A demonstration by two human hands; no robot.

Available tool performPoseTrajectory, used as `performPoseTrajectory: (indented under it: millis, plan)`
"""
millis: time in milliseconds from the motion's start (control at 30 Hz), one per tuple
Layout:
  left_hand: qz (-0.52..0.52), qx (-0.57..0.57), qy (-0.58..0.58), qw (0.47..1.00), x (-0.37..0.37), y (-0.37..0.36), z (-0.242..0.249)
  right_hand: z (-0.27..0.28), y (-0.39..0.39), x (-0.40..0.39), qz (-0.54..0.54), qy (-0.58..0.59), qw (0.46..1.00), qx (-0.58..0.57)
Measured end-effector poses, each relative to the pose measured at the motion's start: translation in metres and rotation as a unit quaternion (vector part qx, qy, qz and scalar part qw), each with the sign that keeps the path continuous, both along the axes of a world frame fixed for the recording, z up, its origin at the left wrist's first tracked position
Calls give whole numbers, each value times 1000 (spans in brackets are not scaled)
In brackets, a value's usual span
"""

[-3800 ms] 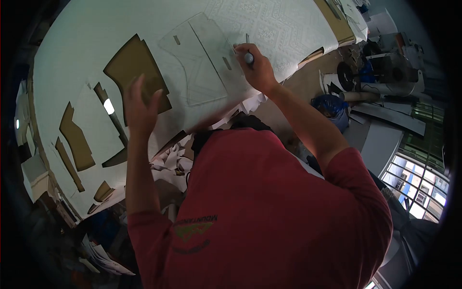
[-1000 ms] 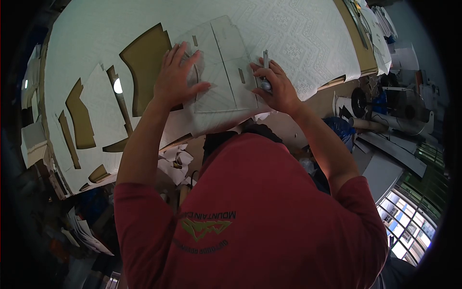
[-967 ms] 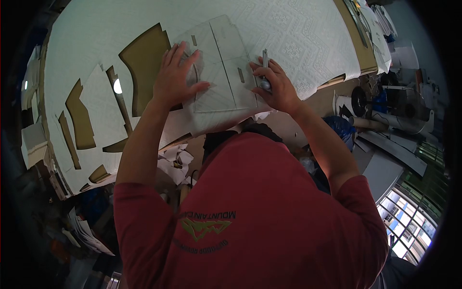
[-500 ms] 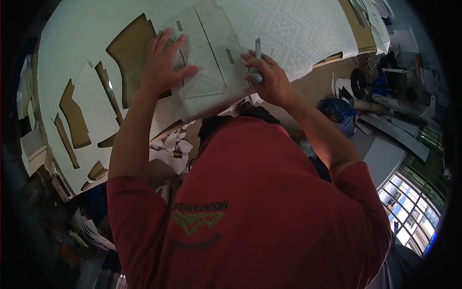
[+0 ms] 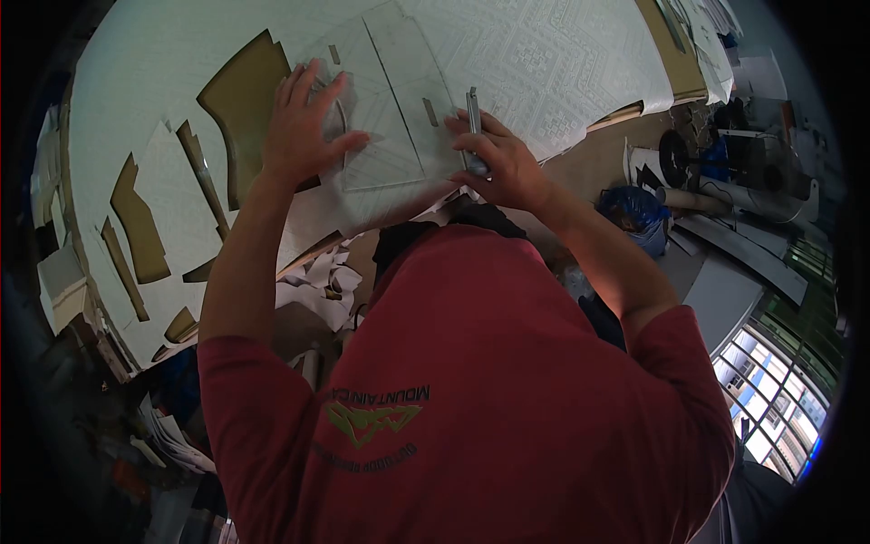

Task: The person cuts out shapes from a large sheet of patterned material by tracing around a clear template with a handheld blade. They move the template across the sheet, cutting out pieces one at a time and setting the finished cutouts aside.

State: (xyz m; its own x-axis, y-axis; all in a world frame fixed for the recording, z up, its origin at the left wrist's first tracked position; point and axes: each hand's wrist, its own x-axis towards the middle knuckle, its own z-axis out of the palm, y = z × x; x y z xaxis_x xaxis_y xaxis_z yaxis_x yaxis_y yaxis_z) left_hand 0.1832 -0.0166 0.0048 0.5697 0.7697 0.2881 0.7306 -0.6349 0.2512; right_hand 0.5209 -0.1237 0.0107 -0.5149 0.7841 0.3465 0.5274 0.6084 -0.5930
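My left hand (image 5: pixel 304 131) lies with spread fingers on a clear plastic template (image 5: pixel 381 154), pressing its left side. The template has a long dark line down its middle and two short slots, and it rests on a white patterned sheet (image 5: pixel 535 63). At the template's right edge, my right hand (image 5: pixel 507 168) is closed around what looks like a silver utility knife (image 5: pixel 473 113). The knife stands nearly upright; its lower tip is hidden by the fingers. Left of my left hand, shaped cut-outs in the sheet show a brown surface (image 5: pixel 245 100).
White scraps (image 5: pixel 331 290) hang or lie below the table's near edge. To the right on the floor are a blue plastic bag (image 5: pixel 639 218), a black fan-like round part (image 5: pixel 675 156) and grey panels (image 5: pixel 725 290). A barred window (image 5: pixel 770 390) is at lower right.
My right hand has moved slightly down and toward me along the template's right edge, with the knife in it. My left hand stays on the template.
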Motion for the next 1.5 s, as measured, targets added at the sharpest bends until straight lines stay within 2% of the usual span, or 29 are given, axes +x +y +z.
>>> performPoseTrajectory:
  millis: [267, 367, 400, 433, 467, 533, 567, 600, 633, 667, 733, 833, 900, 967, 1033, 1100, 1167, 1267, 1367, 1500]
  plan:
    - [3, -17, -3, 1000, 0, -4, 4, 3, -1, -1, -1, -8, 1000, 21]
    - [0, -25, -35, 999, 3, -3, 10, 10, 1, 1, -41, 101, 992, -70]
    - [11, -45, -88, 995, 4, -3, 13, 10, 13, 14, -50, 92, 993, -49]
    - [23, -70, -139, 988, 4, -2, 14, 11, 25, 26, -91, 53, 994, -15]
    - [13, -57, -145, 988, 2, 5, 11, 9, 36, 36, -132, 17, 991, 16]
    - [68, -48, -123, 989, -13, 21, 2, -6, 78, 79, -255, -1, 963, 86]
    - [67, -47, -119, 989, -23, 35, 1, -6, 97, 103, -328, -21, 943, 60]
    - [115, -7, -64, 991, -35, 51, -1, -8, 117, 130, -394, -39, 918, 31]
    - [165, 33, -6, 986, -48, 66, -3, -19, 140, 163, -424, -73, 899, 77]
    - [174, 29, 4, 984, -64, 80, -4, -16, 158, 188, -460, -89, 882, 50]
    - [191, 105, 210, 953, -92, 109, -6, -23, 188, 240, -494, -132, 858, 42]
    - [180, 95, 302, 931, -106, 133, 8, -33, 228, 297, -556, -150, 818, 1]
    - [175, 65, 346, 919, -96, 141, 19, -29, 253, 309, -602, -244, 760, -32]
    - [166, 38, 392, 904, -92, 147, 18, -35, 279, 324, -601, -234, 764, -7]
    - [164, 93, 396, 899, -90, 145, 12, -34, 298, 330, -597, -257, 760, 2]
    - [161, 91, 402, 897, -89, 140, 10, -34, 312, 333, -592, -280, 756, 17]
    - [162, 96, 406, 894, -86, 146, 11, -35, 329, 332, -586, -207, 783, -16]
    - [193, 70, 437, 876, -88, 150, 5, -29, 343, 321, -569, -222, 786, -95]
    - [188, 88, 403, 891, -91, 152, 2, -30, 349, 332, -515, -203, 829, -79]
    - [220, 36, 346, 911, -86, 149, 6, -30, 355, 332, -500, -211, 838, -60]
